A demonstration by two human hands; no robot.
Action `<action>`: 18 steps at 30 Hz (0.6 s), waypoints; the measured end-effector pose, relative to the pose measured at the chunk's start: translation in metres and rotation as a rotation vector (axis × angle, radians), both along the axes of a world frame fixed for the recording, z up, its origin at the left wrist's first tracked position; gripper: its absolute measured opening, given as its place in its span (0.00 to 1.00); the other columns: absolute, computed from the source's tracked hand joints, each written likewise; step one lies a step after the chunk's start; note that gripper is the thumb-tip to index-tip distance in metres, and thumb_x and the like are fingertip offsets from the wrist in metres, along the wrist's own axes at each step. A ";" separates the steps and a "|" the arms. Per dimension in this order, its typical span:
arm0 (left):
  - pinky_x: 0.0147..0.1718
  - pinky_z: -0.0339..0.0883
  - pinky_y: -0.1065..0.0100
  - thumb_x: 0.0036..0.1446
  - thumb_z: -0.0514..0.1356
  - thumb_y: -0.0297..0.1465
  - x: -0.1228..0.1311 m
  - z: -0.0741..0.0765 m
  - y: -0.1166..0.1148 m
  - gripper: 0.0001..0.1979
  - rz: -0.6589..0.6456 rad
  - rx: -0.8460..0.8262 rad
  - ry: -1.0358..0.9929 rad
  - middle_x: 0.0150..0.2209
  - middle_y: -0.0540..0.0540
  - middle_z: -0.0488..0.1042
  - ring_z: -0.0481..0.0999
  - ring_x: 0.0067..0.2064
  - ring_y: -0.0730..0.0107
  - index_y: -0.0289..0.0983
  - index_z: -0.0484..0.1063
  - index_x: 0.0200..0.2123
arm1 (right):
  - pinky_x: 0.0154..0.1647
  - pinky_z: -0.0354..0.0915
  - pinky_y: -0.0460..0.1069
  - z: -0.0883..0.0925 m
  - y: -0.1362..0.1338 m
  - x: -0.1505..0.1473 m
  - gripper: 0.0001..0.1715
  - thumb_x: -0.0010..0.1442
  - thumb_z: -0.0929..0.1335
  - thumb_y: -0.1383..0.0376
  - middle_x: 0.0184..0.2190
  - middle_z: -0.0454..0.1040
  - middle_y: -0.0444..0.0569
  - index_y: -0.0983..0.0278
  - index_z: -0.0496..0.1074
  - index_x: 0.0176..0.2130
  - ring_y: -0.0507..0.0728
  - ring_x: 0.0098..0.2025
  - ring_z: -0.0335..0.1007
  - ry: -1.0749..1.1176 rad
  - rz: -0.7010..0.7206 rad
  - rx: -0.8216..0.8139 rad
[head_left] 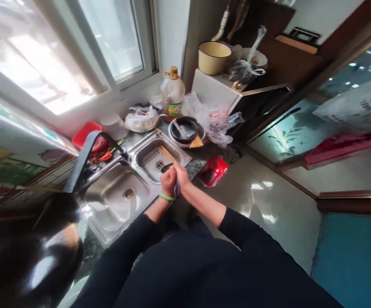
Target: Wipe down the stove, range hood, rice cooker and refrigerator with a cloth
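Observation:
My left hand (168,181), with a pale green band at its wrist, is closed in a fist over the front edge of the right-hand sink basin. Pressed against it is my right hand (182,176), its fingers wrapped round a bundle of wooden chopsticks (168,154) that point down into the basin. A grey-purple cloth (176,188) shows between the two hands. Something dark green (166,167) sticks out above the left fist; its kind is unclear. More chopsticks (196,141) lie beside a black bowl (184,129) behind the basin.
The double steel sink (114,226) has a dark faucet (81,160). Behind stand a red basket (87,133), scissors (106,156), an oil jug (173,92) and plastic bags (142,119). A red packet (213,172) lies at right; a cream pot (215,59) stands higher up.

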State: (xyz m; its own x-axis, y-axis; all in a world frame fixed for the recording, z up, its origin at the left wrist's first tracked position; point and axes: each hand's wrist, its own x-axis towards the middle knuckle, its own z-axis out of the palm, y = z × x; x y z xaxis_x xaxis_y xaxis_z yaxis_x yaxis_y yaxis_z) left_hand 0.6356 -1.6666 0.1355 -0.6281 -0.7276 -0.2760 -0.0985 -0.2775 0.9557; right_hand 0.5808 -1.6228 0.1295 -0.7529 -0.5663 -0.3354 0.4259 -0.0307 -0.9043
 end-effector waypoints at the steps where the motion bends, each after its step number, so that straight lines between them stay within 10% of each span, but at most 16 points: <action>1: 0.35 0.65 0.70 0.63 0.66 0.38 -0.014 0.007 0.016 0.21 -0.049 -0.061 0.008 0.21 0.51 0.61 0.69 0.32 0.67 0.41 0.64 0.20 | 0.48 0.73 0.52 0.005 0.020 -0.011 0.32 0.55 0.67 0.33 0.28 0.73 0.46 0.57 0.65 0.29 0.60 0.44 0.74 0.007 -0.104 -0.012; 4: 0.50 0.68 0.66 0.62 0.66 0.34 -0.051 0.032 0.077 0.04 -0.293 -0.347 0.146 0.37 0.47 0.75 0.74 0.43 0.63 0.41 0.77 0.36 | 0.56 0.72 0.54 0.025 0.096 -0.041 0.31 0.56 0.68 0.34 0.37 0.79 0.50 0.58 0.71 0.35 0.63 0.53 0.75 0.012 -0.397 -0.055; 7: 0.60 0.66 0.58 0.67 0.61 0.37 -0.082 0.048 0.156 0.13 -0.645 -0.574 0.359 0.51 0.41 0.76 0.74 0.54 0.56 0.42 0.77 0.52 | 0.66 0.68 0.57 0.047 0.193 -0.062 0.33 0.60 0.67 0.36 0.51 0.81 0.52 0.59 0.78 0.45 0.63 0.62 0.72 0.072 -0.653 -0.141; 11: 0.54 0.69 0.59 0.65 0.62 0.34 -0.116 0.050 0.291 0.10 -1.148 -0.513 0.431 0.47 0.42 0.79 0.77 0.50 0.56 0.44 0.78 0.48 | 0.76 0.55 0.57 0.066 0.359 -0.072 0.34 0.66 0.65 0.38 0.69 0.72 0.46 0.55 0.79 0.57 0.62 0.73 0.63 0.237 -0.852 -0.289; 18: 0.53 0.71 0.59 0.63 0.65 0.35 -0.150 0.058 0.538 0.06 -1.527 -0.354 0.629 0.44 0.45 0.80 0.79 0.49 0.58 0.45 0.81 0.42 | 0.68 0.66 0.61 0.048 0.640 -0.007 0.34 0.56 0.74 0.36 0.52 0.84 0.53 0.59 0.83 0.45 0.66 0.60 0.77 0.089 -1.261 -0.238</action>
State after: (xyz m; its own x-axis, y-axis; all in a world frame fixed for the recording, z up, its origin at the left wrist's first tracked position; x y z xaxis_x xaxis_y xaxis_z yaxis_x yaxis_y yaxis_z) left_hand 0.4851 -1.1289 0.1935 -0.7072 0.6379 0.3050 0.3378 -0.0741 0.9383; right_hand 0.5735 -0.9827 0.1776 -0.8232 0.5115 -0.2464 -0.0765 -0.5299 -0.8446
